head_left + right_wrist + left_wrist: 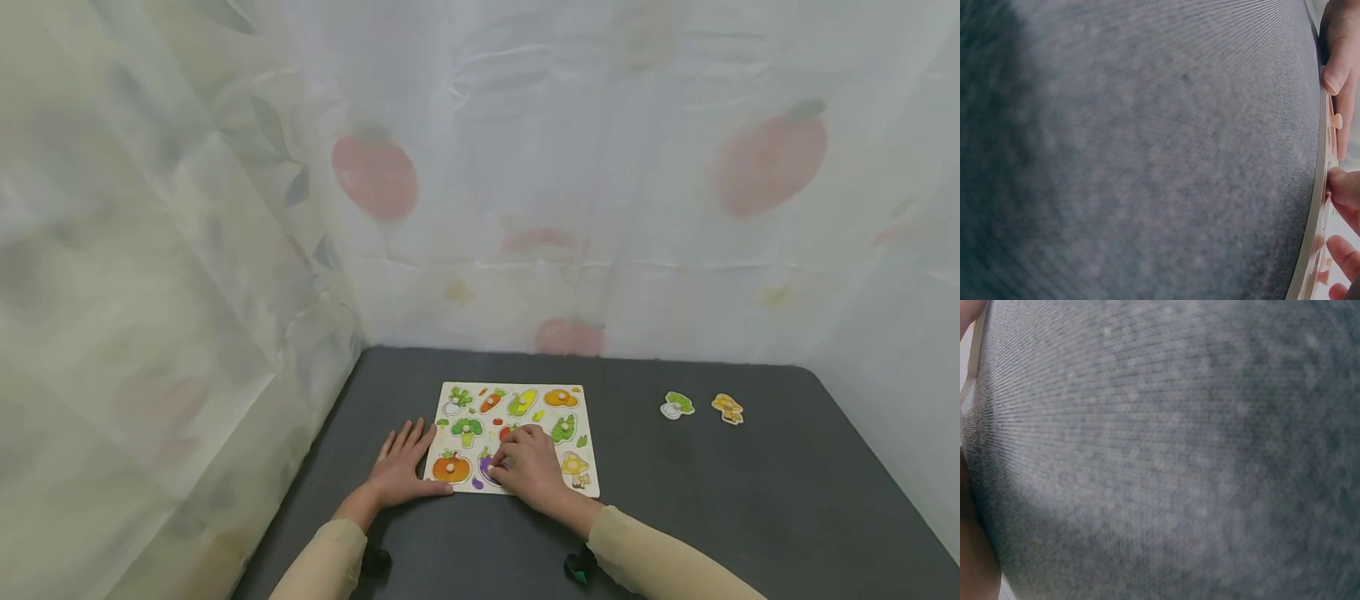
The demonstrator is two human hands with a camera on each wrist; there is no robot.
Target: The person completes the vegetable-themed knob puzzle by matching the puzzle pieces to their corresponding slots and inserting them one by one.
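Observation:
A wooden vegetable puzzle board (437,450) lies flat on the dark table. My left hand (399,473) rests at its lower left corner with fingers spread, the thumb along the front edge. With thumb and fingertips my right hand (531,467) pinches the eggplant piece (486,463) in the bottom row, partly covering it. To the left of the eggplant sits the pumpkin piece (451,468); a mushroom picture (575,467) shows in the right corner. The right wrist view catches the left thumb (1335,78) on the board edge. My right hand hides part of the tomato (507,432).
Two loose pieces, a leafy green vegetable (677,406) and a yellow mushroom (727,409), lie on the table (675,483) right of the board. Printed curtains (480,167) hang behind the table and along its sides. Small dark objects (579,567) sit by the wrists.

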